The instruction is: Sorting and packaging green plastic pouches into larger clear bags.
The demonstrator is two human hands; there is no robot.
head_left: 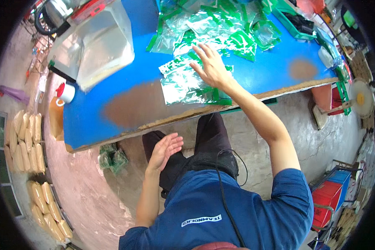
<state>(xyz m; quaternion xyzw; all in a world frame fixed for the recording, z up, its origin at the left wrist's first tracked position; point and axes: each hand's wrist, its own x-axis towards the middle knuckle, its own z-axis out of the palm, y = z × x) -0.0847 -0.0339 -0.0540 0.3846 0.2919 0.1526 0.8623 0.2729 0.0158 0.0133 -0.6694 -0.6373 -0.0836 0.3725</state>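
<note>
So, right hand (pixel 213 71) over packets (pixel 182 86)

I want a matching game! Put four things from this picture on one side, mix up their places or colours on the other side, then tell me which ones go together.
Things:
1. right hand
2. left hand
3. mug
4. tabletop

Places and colours:
A. blue with brown patches
B. near the dark trousers
C. white with a red top
D. at the shiny plastic packets

Right pairs: 1-D, 2-B, 3-C, 4-A.
</note>
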